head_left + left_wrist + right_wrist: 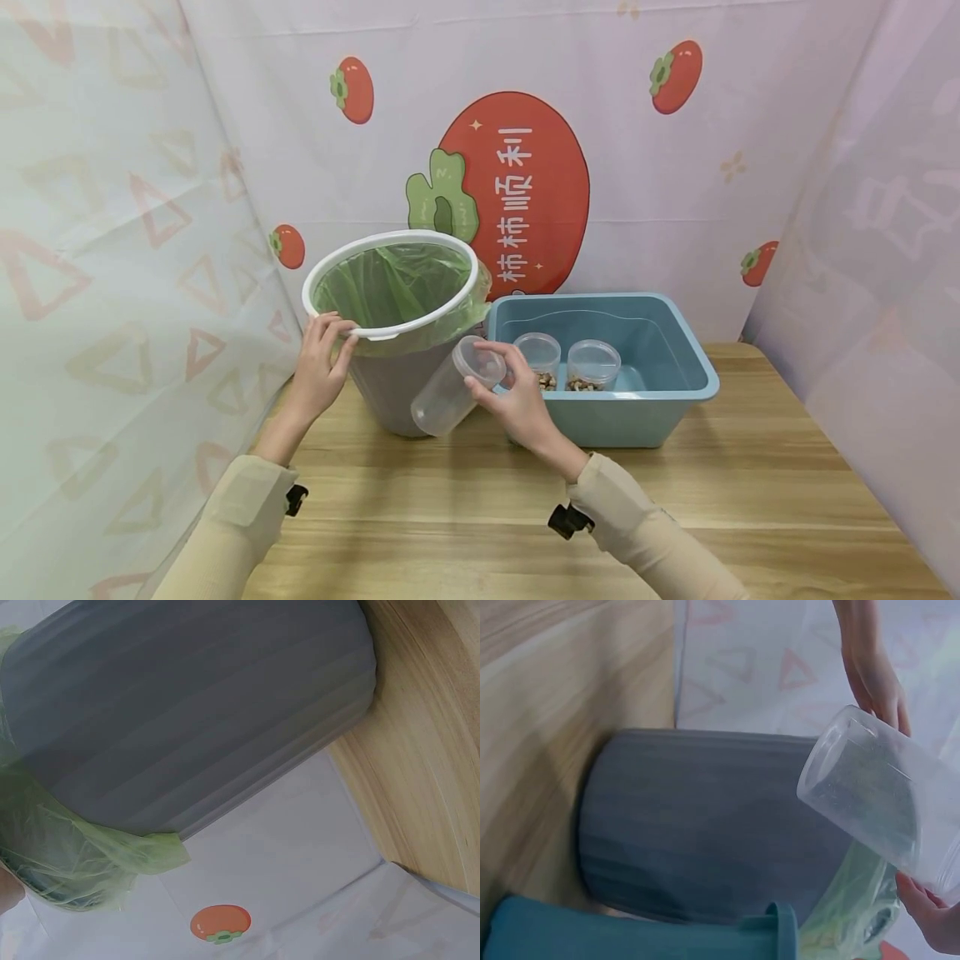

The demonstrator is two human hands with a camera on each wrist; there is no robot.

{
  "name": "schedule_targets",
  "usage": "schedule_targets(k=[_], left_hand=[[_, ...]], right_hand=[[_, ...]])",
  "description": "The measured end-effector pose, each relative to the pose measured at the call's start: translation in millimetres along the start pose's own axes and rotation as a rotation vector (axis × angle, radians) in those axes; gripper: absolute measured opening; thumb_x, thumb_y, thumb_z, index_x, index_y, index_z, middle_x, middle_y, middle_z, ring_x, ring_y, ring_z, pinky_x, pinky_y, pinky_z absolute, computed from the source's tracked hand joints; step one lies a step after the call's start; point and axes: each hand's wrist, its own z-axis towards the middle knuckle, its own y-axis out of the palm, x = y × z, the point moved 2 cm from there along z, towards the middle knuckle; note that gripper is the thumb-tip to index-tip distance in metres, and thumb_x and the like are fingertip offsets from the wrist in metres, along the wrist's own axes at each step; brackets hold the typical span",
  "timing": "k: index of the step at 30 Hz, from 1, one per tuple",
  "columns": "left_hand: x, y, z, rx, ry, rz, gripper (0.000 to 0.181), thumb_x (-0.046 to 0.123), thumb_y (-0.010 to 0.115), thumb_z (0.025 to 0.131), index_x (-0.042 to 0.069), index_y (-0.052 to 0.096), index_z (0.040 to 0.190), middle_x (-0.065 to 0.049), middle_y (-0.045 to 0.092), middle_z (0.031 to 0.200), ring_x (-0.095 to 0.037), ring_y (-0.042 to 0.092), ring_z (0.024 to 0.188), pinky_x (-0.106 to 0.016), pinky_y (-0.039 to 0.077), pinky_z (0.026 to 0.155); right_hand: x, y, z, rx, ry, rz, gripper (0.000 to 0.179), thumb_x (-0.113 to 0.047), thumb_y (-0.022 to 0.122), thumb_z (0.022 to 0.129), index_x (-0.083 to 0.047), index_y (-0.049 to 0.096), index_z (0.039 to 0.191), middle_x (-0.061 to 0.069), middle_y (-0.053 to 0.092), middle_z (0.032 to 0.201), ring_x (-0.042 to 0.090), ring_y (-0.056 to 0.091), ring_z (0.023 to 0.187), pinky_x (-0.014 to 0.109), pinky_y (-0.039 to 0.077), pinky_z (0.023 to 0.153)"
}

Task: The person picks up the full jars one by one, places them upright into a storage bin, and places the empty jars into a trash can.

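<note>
My right hand point(521, 404) grips a clear plastic jar point(442, 396) near its lidded end. The jar looks empty and slants down to the left, in front of the grey trash can point(705, 825). In the right wrist view the jar's bottom point(832, 754) points left and up, and the fingers point(922, 904) hold its other end. With my left hand point(321, 367) I hold the white rim point(390, 330) of the trash can at its near left, fingers over the top and thumb below. A green bag point(408, 275) lines the can and hangs over its edge.
A blue tub point(600, 417) stands to the right of the trash can, close beside it. Inside are two clear jars point(592, 362) with brown pieces at the bottom. Everything stands on a wooden table point(450, 533) enclosed by printed cloth walls point(622, 50).
</note>
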Motion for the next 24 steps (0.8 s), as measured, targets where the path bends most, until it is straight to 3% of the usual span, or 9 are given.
schedule_targets(k=[5,14,18,24], left_hand=[[0.2,0.2,0.1,0.003,0.002,-0.001,0.012,-0.004,0.055,0.081,-0.006,0.054,0.093,-0.023,0.047,0.094,-0.041,0.040,0.107,-0.056,0.012,0.102],[-0.4,0.6,-0.5,0.012,0.010,0.002,0.012,-0.004,0.055,0.081,-0.006,0.054,0.093,-0.023,0.047,0.094,-0.041,0.041,0.106,-0.056,0.013,0.101],[-0.5,0.8,-0.7,0.008,0.005,0.007,0.013,-0.004,0.055,0.080,-0.006,0.054,0.093,-0.023,0.047,0.094,-0.041,0.041,0.106,-0.055,0.013,0.102],[-0.8,0.7,-0.7,0.004,0.006,0.012,0.013,-0.004,0.055,0.081,-0.006,0.054,0.094,-0.023,0.047,0.095,-0.041,0.040,0.107,-0.054,0.013,0.102]], right_hand=[[-9,-9,8.8,0.022,0.023,0.005,0.041,0.001,0.060,0.078,0.007,0.047,0.117,0.022,0.045,0.119,0.036,0.045,0.110,0.048,0.043,0.084],[-4,-23,28.8,0.045,0.016,0.120,0.038,0.004,0.056,0.081,0.006,0.044,0.117,0.020,0.045,0.120,0.023,0.048,0.100,0.019,0.048,0.069],[3,-31,39.2,0.063,0.005,0.147,0.037,-0.001,0.056,0.082,0.001,0.045,0.118,0.015,0.046,0.121,0.019,0.048,0.104,0.019,0.048,0.073],[-4,-39,54.7,0.106,-0.044,0.134,0.036,-0.011,0.057,0.082,-0.002,0.048,0.116,0.011,0.047,0.119,0.017,0.047,0.107,0.023,0.046,0.078]])
